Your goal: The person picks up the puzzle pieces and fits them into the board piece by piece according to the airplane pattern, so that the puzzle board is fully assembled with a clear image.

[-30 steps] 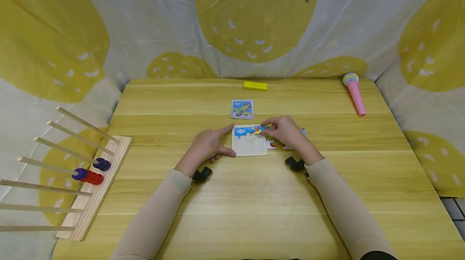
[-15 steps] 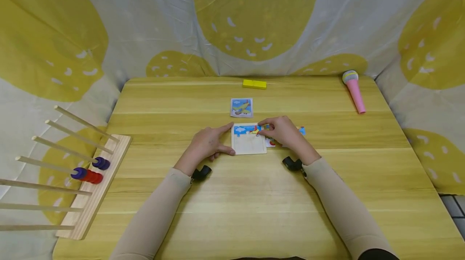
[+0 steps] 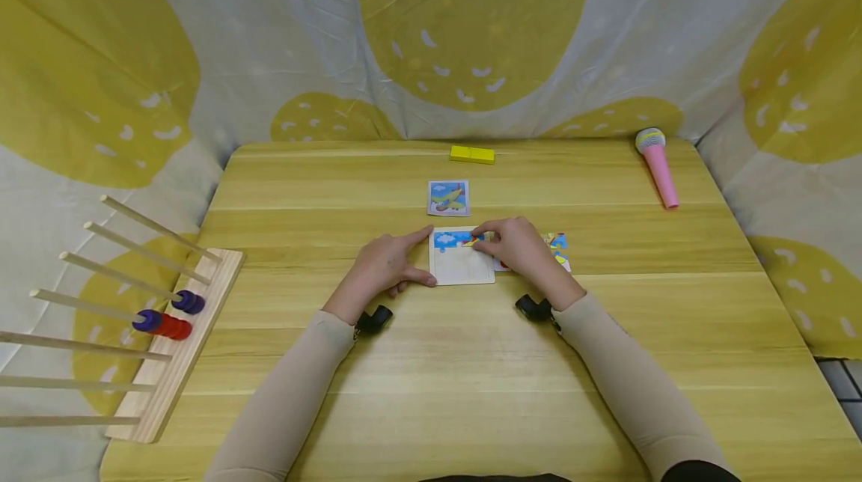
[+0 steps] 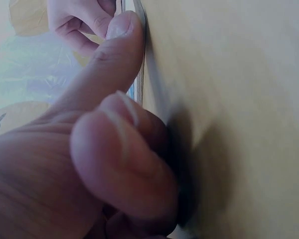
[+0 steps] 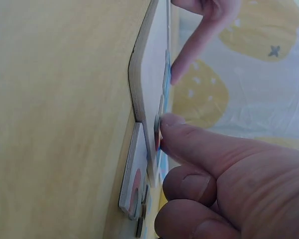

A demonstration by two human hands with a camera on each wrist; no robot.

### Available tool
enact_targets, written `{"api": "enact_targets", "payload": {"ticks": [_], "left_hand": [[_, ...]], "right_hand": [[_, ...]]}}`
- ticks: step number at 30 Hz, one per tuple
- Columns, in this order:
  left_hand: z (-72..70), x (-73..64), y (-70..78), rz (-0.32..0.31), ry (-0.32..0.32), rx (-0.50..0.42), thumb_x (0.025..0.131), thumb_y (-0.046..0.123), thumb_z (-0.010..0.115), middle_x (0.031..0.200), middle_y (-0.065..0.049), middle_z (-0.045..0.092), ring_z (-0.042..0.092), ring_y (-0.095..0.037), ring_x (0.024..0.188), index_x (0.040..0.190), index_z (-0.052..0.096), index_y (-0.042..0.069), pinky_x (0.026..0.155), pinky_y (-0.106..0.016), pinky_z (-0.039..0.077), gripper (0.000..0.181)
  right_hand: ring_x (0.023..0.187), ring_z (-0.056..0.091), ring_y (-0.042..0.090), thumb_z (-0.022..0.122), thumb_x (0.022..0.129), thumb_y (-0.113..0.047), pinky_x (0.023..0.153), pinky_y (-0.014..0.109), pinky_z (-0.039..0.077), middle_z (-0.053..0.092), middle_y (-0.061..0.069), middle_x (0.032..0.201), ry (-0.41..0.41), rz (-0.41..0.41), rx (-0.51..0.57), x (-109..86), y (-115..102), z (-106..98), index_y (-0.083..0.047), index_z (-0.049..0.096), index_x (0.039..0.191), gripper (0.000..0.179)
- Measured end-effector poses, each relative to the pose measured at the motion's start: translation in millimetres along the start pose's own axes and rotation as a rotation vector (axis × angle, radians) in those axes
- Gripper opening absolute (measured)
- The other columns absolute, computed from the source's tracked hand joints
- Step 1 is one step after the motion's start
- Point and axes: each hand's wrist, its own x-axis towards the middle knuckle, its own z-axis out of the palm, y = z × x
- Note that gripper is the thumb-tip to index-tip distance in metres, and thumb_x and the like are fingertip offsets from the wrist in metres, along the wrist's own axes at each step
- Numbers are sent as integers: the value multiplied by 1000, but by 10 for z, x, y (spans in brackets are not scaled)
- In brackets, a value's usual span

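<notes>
A small wooden puzzle tray [image 3: 463,268] lies in the middle of the table, with blue sky pieces [image 3: 447,239] along its far side and bare wood on the near side. My left hand [image 3: 385,261] rests at the tray's left edge, index finger straight at the far corner and thumb at the near corner. With thumb and index finger my right hand [image 3: 520,244] pinches a red-and-yellow puzzle piece [image 3: 471,242] down on the tray. In the right wrist view, the thumb [image 5: 172,124] presses against that piece. Loose puzzle pieces [image 3: 557,242] lie right of the tray, partly hidden by the right hand.
An airplane picture card [image 3: 448,198] lies beyond the tray, a yellow block [image 3: 472,155] behind it. A pink toy microphone [image 3: 660,174] is at the far right. A wooden peg rack [image 3: 182,362] with red and blue rings stands on the left.
My right hand has moved slightly left over the tray with the puzzle piece, which now sits lower among the sky pieces. More loose pieces show at right. The left hand has stayed put.
</notes>
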Motion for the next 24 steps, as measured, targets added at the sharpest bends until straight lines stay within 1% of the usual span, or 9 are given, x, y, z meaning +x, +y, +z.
{"api": "enact_targets", "payload": {"ticks": [5,8,10,13,16,19,24], "left_hand": [[-4,-6,-7,2,3,0,78,60,87,52,1,65,62,-16,42,167,32,40,51,-29,47,107],[-2,-11,-16,2,6,-6,78,60,87,52,1,65,62,-16,42,167,32,40,51,-29,48,106],[0,-14,-21,3,9,-9,78,59,88,52,1,65,62,-16,42,167,32,40,51,-29,48,106],[5,-15,-23,5,13,-16,78,59,88,52,1,65,62,-16,42,167,33,40,51,-29,47,107],[9,-12,-20,8,15,-19,77,59,89,52,1,65,61,-16,42,167,33,41,50,-29,46,107],[10,-6,-14,6,12,-28,77,58,89,52,0,64,60,-16,42,167,33,41,48,-28,47,107],[7,-2,-7,-3,6,-34,77,57,89,52,0,64,60,-16,42,167,33,42,47,-27,47,107]], "right_hand": [[42,47,15,73,102,-36,47,27,33,53,-1,52,-5,10,13,-3,-16,8,-22,81,122,25],[42,42,13,74,102,-36,46,26,31,50,-3,52,-17,14,64,1,10,-10,-23,80,124,27],[42,36,13,74,102,-35,46,26,29,47,-3,51,-20,32,124,-2,45,-49,-23,79,126,28],[45,27,12,75,101,-33,47,26,27,40,-6,51,0,61,200,-12,134,-149,-22,78,129,30],[48,25,12,77,99,-32,48,26,27,34,-8,51,14,93,247,-37,251,-269,-20,77,131,34],[51,26,12,79,98,-33,50,26,28,30,-10,53,17,122,250,-65,363,-358,-19,76,134,39],[53,27,12,81,96,-33,52,27,30,32,-8,55,1,163,257,-116,475,-404,-18,75,135,41]]}}
